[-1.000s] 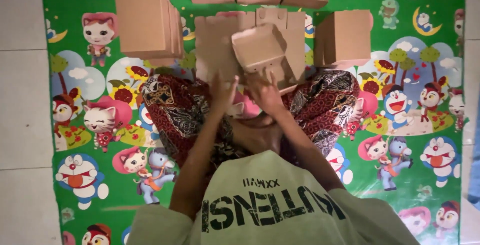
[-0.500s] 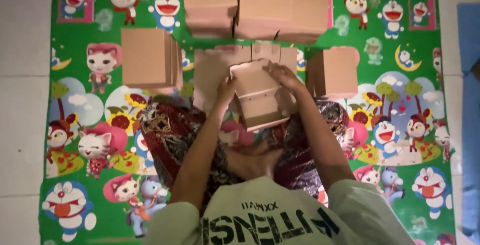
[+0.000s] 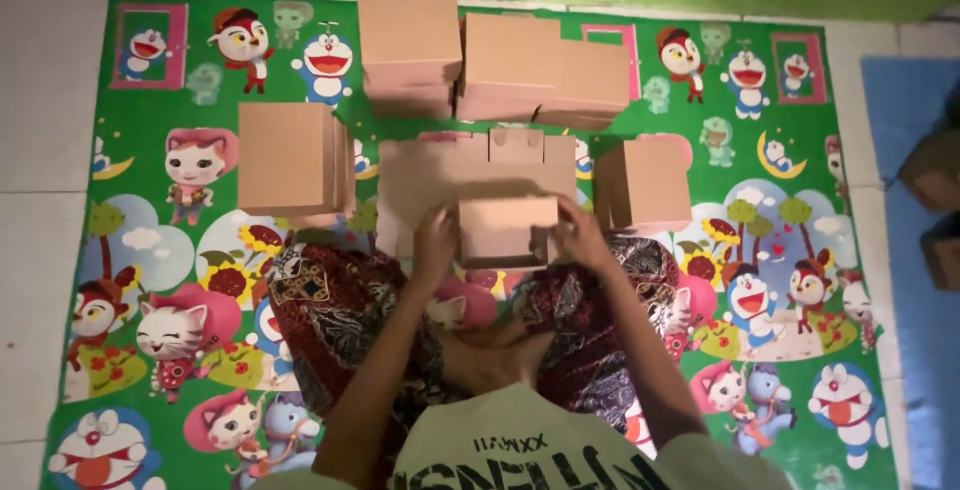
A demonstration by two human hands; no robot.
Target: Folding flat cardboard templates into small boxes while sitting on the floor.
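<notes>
At the centre of the frame, both forearms reach forward and slightly inward from the bottom edge, elbows bent, over legs draped in dark patterned cloth [image 3: 340, 320]. Left of centre, the left hand [image 3: 436, 242] curls around the left side of a small closed cardboard box [image 3: 506, 232], fingers pressed to its edge; right of centre, the right hand [image 3: 580, 238] clasps the opposite side in the same way, so the box is gripped between the two palms. It sits just above the knees, over a flat unfolded cardboard sheet [image 3: 425, 185] lying on the mat.

Counting from left to right: one stack of folded boxes [image 3: 290, 160] lies at middle left; one stack [image 3: 408, 50] sits at upper centre; beside it, touching, lies a wider pile [image 3: 545, 80] of at least two boxes, overlapping; one single box [image 3: 645, 185] stands right of the flat sheet. That makes four groups around the one box in hand.

All rest on a green cartoon-printed play mat [image 3: 150, 250] spread on pale floor tiles [image 3: 40, 100]. At the far right lies a blue mat [image 3: 915, 250].
</notes>
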